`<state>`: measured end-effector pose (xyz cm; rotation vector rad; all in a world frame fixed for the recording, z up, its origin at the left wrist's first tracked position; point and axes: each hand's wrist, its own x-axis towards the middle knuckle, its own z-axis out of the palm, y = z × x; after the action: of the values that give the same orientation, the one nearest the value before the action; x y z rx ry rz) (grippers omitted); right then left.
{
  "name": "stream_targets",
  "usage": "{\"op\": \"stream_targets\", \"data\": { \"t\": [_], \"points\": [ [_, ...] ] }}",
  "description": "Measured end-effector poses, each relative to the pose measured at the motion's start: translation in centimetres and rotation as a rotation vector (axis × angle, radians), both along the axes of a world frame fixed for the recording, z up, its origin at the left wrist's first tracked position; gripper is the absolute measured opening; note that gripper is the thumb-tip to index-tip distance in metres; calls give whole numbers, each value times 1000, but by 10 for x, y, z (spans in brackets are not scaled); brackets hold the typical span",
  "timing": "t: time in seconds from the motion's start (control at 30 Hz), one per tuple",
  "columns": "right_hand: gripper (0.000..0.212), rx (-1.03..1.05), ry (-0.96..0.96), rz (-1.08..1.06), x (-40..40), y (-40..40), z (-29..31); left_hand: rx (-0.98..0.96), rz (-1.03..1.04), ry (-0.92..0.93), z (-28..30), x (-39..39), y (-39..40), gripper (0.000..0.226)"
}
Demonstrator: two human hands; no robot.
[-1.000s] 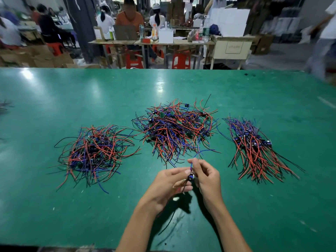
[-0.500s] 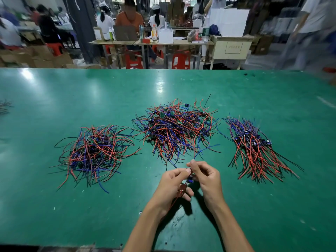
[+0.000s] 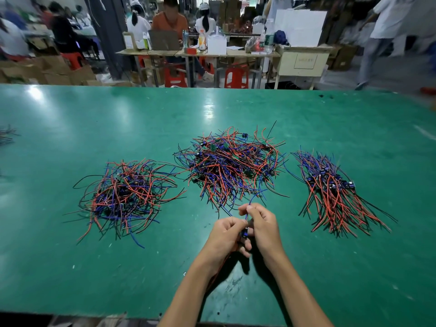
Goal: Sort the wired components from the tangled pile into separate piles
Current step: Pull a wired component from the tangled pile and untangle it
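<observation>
Three wire piles point(image 3: 232, 166), two hands point(image 3: 245, 230)

Bare green table point(image 3: 70, 274) is lying open all around the middle tangled pile point(image 3: 230, 165) except to its left, where a looser pile point(image 3: 125, 197) is sitting near, and to its right, where a combed pile point(image 3: 335, 192) is lying near. Narrow bare lanes are running between it and each neighbour. Just in front of it, the left hand point(image 3: 225, 237) and right hand point(image 3: 263, 228) are blocking the near approach.

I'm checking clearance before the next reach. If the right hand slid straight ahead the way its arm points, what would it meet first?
Probably the near fringe of the middle tangled pile, just beyond the right hand; height above the table is unclear.
</observation>
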<state>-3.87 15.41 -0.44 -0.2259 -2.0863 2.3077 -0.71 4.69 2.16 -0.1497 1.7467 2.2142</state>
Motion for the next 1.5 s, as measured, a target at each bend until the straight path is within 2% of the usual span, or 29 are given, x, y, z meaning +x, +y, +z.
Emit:
{"op": "stream_targets", "data": {
  "t": [0.17,0.37,0.5,0.63,0.7,0.77,0.87,0.97,1.13,1.27,1.43,1.5],
  "points": [
    [30,-32,-56,-81,-15,4,10,7,-37,-24,-2,-2,-1,29],
    [28,-1,-146,-233,-31,6,18,-84,-81,0,-3,1,0,22],
    [28,31,-161,-316,-37,1,20,-78,-77,0,-2,1,0,22],
    [27,-97,-235,-385,-41,1,24,-76,-78,-11,-1,2,0,23],
    [25,-192,-233,-322,-41,6,25,-54,-65,-26,-2,2,-1,24],
    [28,-209,-192,-154,-36,13,24,1,-11,-53,-4,2,-4,22],
    [43,-53,-113,157,-18,20,15,79,45,-64,-4,2,-8,16],
    [28,109,-5,338,-4,25,7,75,0,-32,-3,3,-8,21],
    [23,22,32,173,-7,30,3,39,-86,-54,-5,8,-15,41],
    [23,-129,0,106,-12,38,0,27,-36,-59,-11,15,-18,29],
    [24,-181,9,112,-11,40,-3,-152,44,-14,-14,16,-20,23],
    [27,-235,22,130,-11,41,-2,-285,94,87,-14,15,-20,21]
  ]
}}
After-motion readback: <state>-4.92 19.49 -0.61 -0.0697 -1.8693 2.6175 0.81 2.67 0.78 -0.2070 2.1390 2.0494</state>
